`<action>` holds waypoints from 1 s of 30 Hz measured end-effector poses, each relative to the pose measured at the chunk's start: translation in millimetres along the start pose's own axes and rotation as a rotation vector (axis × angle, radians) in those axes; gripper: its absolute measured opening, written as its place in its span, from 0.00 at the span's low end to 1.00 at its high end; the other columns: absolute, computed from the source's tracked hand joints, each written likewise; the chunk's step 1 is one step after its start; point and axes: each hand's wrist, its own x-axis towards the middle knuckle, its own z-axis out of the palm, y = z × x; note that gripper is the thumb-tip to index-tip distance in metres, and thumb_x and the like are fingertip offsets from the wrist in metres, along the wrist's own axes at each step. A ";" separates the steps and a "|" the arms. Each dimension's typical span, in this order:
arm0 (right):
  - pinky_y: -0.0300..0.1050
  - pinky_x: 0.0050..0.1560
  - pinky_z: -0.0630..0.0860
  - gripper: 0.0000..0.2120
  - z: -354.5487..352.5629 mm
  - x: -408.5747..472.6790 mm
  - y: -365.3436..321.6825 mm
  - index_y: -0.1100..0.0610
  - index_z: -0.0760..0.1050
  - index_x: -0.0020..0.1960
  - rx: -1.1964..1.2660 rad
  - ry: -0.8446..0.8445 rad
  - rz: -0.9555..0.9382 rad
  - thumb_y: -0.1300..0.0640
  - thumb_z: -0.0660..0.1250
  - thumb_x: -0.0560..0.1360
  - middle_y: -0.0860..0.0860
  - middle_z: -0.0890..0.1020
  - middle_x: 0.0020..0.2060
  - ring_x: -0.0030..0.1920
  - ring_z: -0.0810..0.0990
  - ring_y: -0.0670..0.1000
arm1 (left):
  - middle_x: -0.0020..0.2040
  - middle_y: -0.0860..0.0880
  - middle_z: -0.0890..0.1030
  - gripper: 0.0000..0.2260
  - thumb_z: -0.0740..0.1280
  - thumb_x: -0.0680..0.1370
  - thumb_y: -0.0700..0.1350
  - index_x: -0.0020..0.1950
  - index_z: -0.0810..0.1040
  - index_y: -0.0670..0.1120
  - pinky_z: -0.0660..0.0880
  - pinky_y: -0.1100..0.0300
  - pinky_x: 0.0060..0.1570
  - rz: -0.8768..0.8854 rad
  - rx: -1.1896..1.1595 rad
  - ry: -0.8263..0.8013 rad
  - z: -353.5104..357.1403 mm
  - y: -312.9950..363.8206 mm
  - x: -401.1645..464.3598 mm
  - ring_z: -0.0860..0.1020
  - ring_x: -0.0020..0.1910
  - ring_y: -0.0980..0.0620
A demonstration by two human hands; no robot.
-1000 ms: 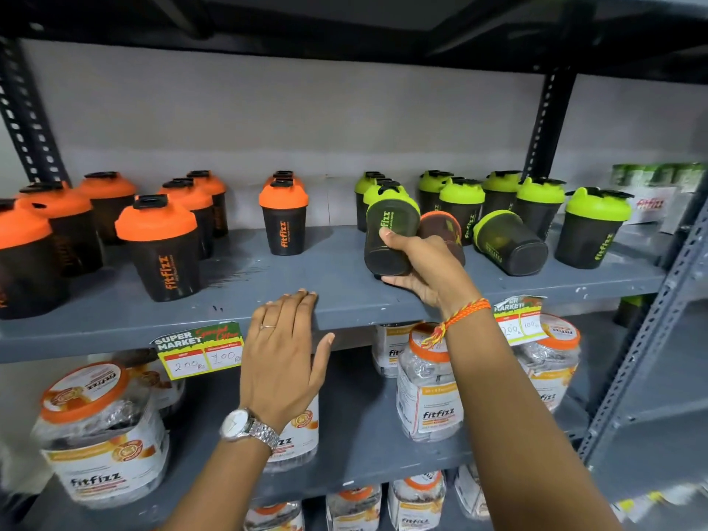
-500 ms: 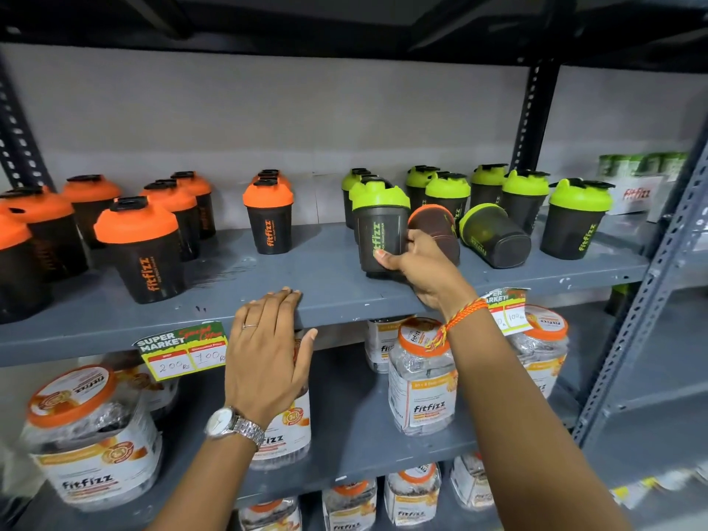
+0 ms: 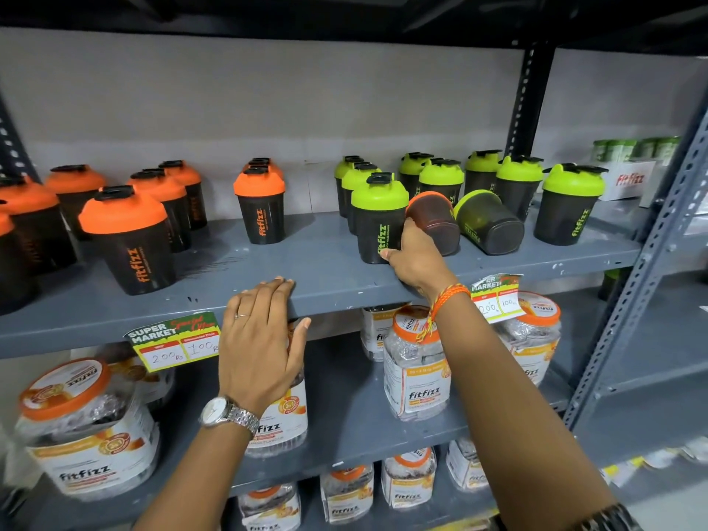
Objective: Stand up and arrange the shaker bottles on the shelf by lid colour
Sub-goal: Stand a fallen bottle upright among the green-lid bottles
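— Left hand [image 3: 257,341]: how is it placed?
— It is laid flat and released on the front edge of the grey shelf [image 3: 337,277], fingers spread, nothing grasped. A silver watch [image 3: 226,413] is worn at that wrist.
— And the right hand [image 3: 415,258]?
— It is reached further in, between an upright green-lidded shaker [image 3: 379,218] and a tipped orange-lidded shaker [image 3: 433,220]. The thumb is set against the green one's base; the fingers are hidden behind it, so a closed grip cannot be told. An orange thread bracelet [image 3: 446,297] is seen at the wrist.
— What lies beyond?
— A green-lidded shaker on its side [image 3: 488,222] is found just right of the tipped one. Upright green-lidded bottles [image 3: 517,182] are grouped behind, orange-lidded bottles [image 3: 126,239] well apart at the left.
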 end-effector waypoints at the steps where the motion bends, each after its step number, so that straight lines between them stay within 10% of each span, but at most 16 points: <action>1: 0.49 0.64 0.71 0.29 0.3 -0.2 -0.4 0.64 0.63 0.74 -0.012 0.007 0.001 0.62 0.70 0.77 0.60 0.76 0.68 0.68 0.74 0.62 | 0.67 0.43 0.79 0.23 0.61 0.80 0.55 0.70 0.73 0.44 0.64 0.46 0.71 0.002 -0.002 0.002 -0.3 0.1 0.3 0.76 0.66 0.42; 6: 0.59 0.67 0.74 0.30 -2.1 -4.8 4.2 0.63 0.65 0.72 0.025 0.054 -0.018 0.61 0.73 0.74 0.61 0.78 0.65 0.66 0.77 0.63 | 0.67 0.44 0.79 0.23 0.61 0.80 0.55 0.70 0.73 0.44 0.64 0.47 0.71 0.001 0.007 -0.007 0.4 -0.9 0.6 0.76 0.66 0.42; 12: 0.53 0.52 0.79 0.17 -44.6 -21.6 12.1 0.59 0.80 0.54 -0.084 0.586 -0.058 0.48 0.73 0.73 0.58 0.86 0.43 0.52 0.82 0.62 | 0.68 0.44 0.79 0.23 0.61 0.80 0.56 0.71 0.73 0.45 0.63 0.47 0.72 0.001 0.019 -0.019 1.2 -1.5 0.1 0.76 0.66 0.42; 21: 0.55 0.58 0.75 0.36 -50.2 13.2 -4.1 0.65 0.77 0.61 -0.155 0.226 0.175 0.33 0.64 0.74 0.65 0.80 0.61 0.61 0.77 0.67 | 0.68 0.44 0.79 0.23 0.61 0.80 0.56 0.71 0.73 0.45 0.63 0.47 0.71 -0.007 0.017 -0.022 0.5 -0.3 0.8 0.76 0.66 0.43; 30: 0.55 0.44 0.85 0.24 -57.1 14.0 0.2 0.60 0.77 0.51 0.052 0.268 0.282 0.38 0.69 0.70 0.56 0.79 0.47 0.33 0.82 0.55 | 0.67 0.44 0.79 0.23 0.60 0.80 0.55 0.70 0.73 0.45 0.63 0.48 0.71 -0.006 0.031 -0.022 -0.6 0.5 0.9 0.76 0.66 0.43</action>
